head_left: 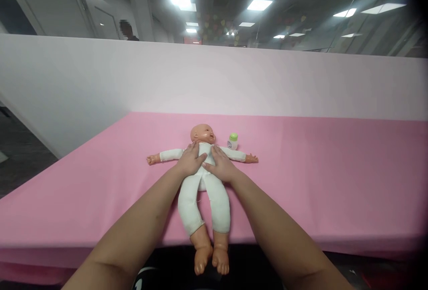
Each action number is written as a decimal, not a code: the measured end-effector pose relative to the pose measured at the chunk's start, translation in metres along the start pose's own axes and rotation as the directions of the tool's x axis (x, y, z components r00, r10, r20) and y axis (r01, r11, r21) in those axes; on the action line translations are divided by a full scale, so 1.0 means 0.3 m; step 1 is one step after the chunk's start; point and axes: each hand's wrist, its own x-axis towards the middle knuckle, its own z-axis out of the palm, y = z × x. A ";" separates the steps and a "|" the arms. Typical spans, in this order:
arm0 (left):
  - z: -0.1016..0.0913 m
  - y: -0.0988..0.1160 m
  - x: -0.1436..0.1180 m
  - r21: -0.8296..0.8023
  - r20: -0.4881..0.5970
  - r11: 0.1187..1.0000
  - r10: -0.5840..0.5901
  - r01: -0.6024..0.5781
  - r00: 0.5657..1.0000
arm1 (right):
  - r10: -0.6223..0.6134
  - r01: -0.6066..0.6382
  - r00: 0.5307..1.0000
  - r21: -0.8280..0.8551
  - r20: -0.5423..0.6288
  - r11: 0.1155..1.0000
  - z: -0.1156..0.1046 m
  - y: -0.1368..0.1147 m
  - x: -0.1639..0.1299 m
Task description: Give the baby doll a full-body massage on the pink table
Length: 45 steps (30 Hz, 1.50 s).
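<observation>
A baby doll point(204, 160) with a white cloth body lies on its back, arms spread wide and head turned to the right. My left hand point(191, 160) rests flat on the left side of its chest, fingers pointing toward the head. On the right side of the chest lies my right hand point(220, 165), also flat with the thumb out. The thumbs come close together over the middle of the body. Beyond the doll's right-hand arm stands a small clear bottle point(232, 142) with a green cap; neither hand touches it.
A pink cloth point(317, 183) covers the table, and the doll's feet hang over its front edge. Behind rises a white partition point(214, 80), with another at the left. Past it, a person point(129, 31) shows at the upper left beside a doorway.
</observation>
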 end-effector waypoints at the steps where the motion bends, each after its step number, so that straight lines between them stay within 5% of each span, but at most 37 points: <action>1: -0.001 0.001 0.000 -0.001 0.003 1.000 0.003 -0.003 1.000 | 0.015 -0.015 1.000 -0.001 0.008 1.000 -0.002 -0.001 0.000; 7: -0.037 0.032 -0.031 -0.025 -0.013 0.998 0.062 -0.063 0.998 | 0.066 -0.062 0.993 0.049 -0.101 0.997 -0.028 0.005 -0.016; 14: -0.055 0.044 -0.055 -0.008 0.051 0.996 0.090 -0.090 0.995 | -0.110 0.165 0.942 0.152 -0.317 0.974 -0.036 -0.004 -0.009; 22: 0.047 -0.010 -0.029 -0.046 -0.012 0.997 0.056 -0.056 0.998 | -0.009 0.007 0.998 -0.030 -0.059 1.000 0.028 0.001 0.018; 31: 0.028 -0.017 -0.030 -0.113 0.017 0.994 0.004 -0.002 1.000 | 0.075 -0.077 0.996 -0.054 -0.044 0.996 0.041 0.034 0.035; 45: 0.013 0.027 -0.040 0.146 0.055 0.981 -0.134 0.125 0.989 | 0.135 -0.137 0.990 -0.075 -0.028 0.988 0.023 0.022 0.029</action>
